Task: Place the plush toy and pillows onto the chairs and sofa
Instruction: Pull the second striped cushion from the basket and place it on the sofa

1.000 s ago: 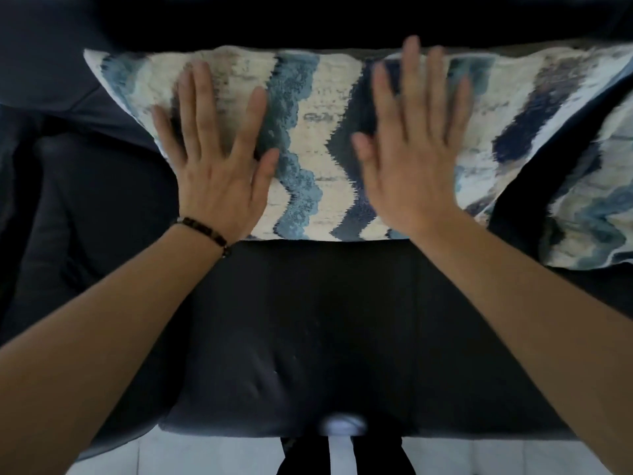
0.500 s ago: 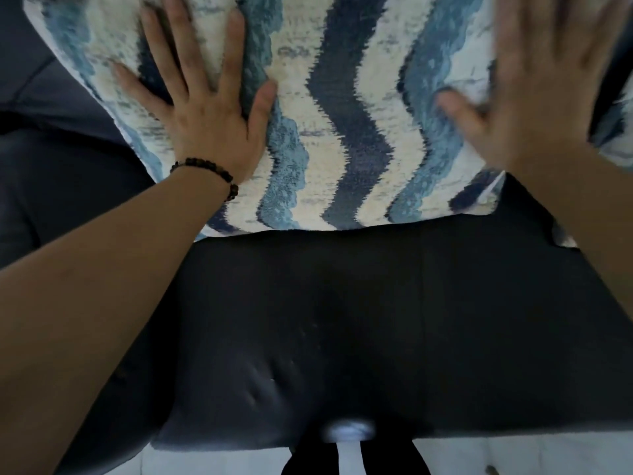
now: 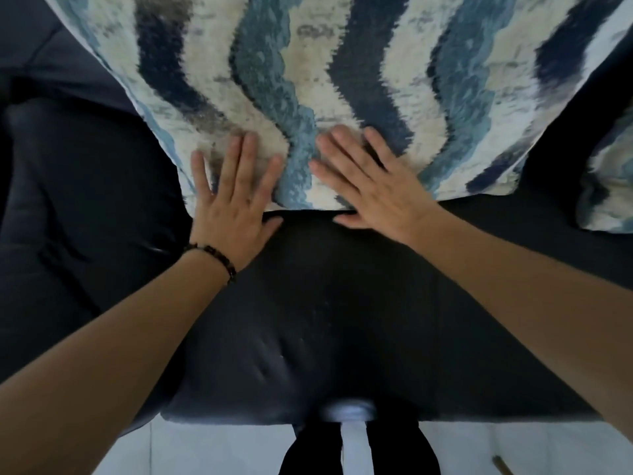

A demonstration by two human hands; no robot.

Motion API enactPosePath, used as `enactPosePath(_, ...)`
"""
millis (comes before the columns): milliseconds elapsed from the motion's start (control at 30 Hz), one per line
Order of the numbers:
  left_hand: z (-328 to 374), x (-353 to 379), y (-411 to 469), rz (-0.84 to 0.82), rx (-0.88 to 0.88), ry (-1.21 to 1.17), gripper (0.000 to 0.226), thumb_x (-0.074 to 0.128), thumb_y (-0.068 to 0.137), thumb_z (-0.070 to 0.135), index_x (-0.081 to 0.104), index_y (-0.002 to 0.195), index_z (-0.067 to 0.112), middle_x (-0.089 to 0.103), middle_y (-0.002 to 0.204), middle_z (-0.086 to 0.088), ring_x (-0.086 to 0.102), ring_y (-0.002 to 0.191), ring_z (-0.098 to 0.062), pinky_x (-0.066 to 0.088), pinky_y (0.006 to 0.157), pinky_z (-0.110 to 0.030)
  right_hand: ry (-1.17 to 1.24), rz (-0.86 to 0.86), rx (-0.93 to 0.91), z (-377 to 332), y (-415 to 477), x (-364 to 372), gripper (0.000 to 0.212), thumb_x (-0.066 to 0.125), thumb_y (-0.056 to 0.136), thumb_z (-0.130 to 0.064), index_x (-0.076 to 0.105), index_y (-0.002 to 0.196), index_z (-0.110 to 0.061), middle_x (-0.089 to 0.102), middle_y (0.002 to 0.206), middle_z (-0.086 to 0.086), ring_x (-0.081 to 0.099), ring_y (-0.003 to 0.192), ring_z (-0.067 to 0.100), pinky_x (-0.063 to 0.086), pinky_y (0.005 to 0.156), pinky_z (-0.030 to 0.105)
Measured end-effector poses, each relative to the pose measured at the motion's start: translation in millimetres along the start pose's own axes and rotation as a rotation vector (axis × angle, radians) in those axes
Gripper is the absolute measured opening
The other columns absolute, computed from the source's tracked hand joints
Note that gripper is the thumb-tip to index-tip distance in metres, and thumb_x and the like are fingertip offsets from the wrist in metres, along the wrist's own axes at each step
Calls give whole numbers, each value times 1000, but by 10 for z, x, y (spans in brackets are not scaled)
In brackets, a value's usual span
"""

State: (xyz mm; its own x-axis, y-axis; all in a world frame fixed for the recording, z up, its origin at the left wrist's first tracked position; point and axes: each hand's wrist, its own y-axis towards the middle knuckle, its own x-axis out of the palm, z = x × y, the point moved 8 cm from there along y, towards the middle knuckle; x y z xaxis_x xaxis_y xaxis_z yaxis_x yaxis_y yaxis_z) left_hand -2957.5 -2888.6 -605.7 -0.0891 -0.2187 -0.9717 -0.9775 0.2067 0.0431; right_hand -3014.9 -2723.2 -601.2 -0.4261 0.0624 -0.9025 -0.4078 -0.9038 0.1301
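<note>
A large pillow [image 3: 342,80] with wavy blue, navy and cream stripes leans against the back of a dark sofa [image 3: 342,303]. My left hand [image 3: 233,200], with a beaded bracelet at the wrist, lies flat with spread fingers on the pillow's lower edge. My right hand [image 3: 370,186] also rests flat on that lower edge, fingers apart, thumb on the seat cushion. Neither hand grips anything. A second pillow [image 3: 609,186] of the same pattern shows at the right edge. No plush toy is in view.
The sofa's padded armrest [image 3: 68,217] bulges at the left. A pale tiled floor [image 3: 212,450] shows below the seat's front edge, with my dark-clad legs [image 3: 359,454] against the sofa. A thin stick-like object [image 3: 501,466] lies on the floor at the lower right.
Both hands slid down from the pillow's upper face to its lower edge and drew closer together. The view moved nearer, so the pillow fills the top of the frame.
</note>
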Motion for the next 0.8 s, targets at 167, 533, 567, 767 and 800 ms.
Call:
enactPosePath(167, -316, 260, 342, -107, 98, -1, 89, 44, 100, 57, -15, 159, 24, -31, 158, -6, -35, 145, -24, -27, 112, -57, 70, -123, -1, 707, -492, 337, 91, 53, 100, -54, -3, 163, -20, -15, 167, 8, -16, 155, 27, -19, 124, 39)
enactPosePath(533, -291, -63, -365, 207, -1218, -1067, 86, 41, 99, 60, 0, 161, 17, -9, 167, -21, -3, 155, -31, 6, 124, -49, 908, 36, 1294, 773, -1405, 68, 94, 50, 102, -53, -6, 162, -8, -16, 166, 27, -11, 155, 41, 1, 125, 51)
enactPosePath(567, -295, 5, -346, 299, -1462, -1277, 82, 37, 100, 60, -3, 161, 22, -9, 168, -13, -4, 156, -26, 7, 125, -46, 1087, 173, 1512, 803, -1314, 112, 94, 50, 101, -55, -10, 162, -13, -21, 167, 21, -14, 156, 34, -1, 123, 46)
enactPosePath(767, -644, 428, 130, 159, -1321, -1511, 99, 30, 78, 85, -12, 157, 42, 17, 168, 10, 28, 150, -22, 27, 118, -59, 1286, 200, 1713, 1196, -977, 569, 94, 43, 99, -64, -17, 161, -26, -17, 170, 11, -11, 157, 26, 1, 126, 47)
enactPosePath(800, -656, 468, 113, 110, -1301, -1534, 102, 31, 76, 87, -11, 157, 43, 14, 168, 11, 27, 151, -21, 28, 118, -59, 1289, 167, 1671, 1198, -1013, 575, 93, 42, 100, -62, -17, 161, -23, -14, 170, 11, -9, 158, 26, 1, 127, 46)
